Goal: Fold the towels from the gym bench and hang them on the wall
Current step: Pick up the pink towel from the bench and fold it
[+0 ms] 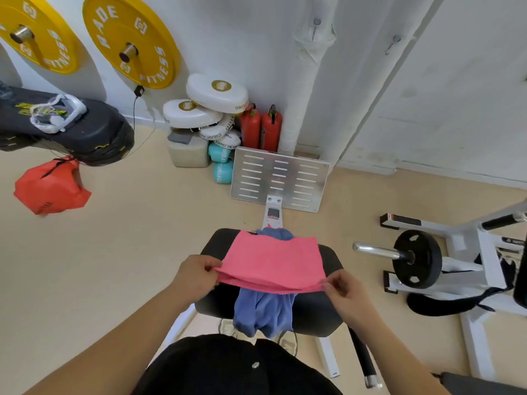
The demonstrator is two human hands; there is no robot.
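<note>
Over the desk (322, 312), holding the pink towel (273, 260) doubled and stretched flat between both hands; pinching its near left corner with the curled fingers (212, 267) of the left hand (196, 276); pinching its near right corner with the fingers (332, 285) of the right hand (346, 292); leaving the blue towel (263, 312) bunched on the desk just beneath the fingers, draping over the near edge; facing a slotted metal plate (278, 178) well beyond the fingers; standing with a black weight plate (416, 259) off to the right of the right fingers.
</note>
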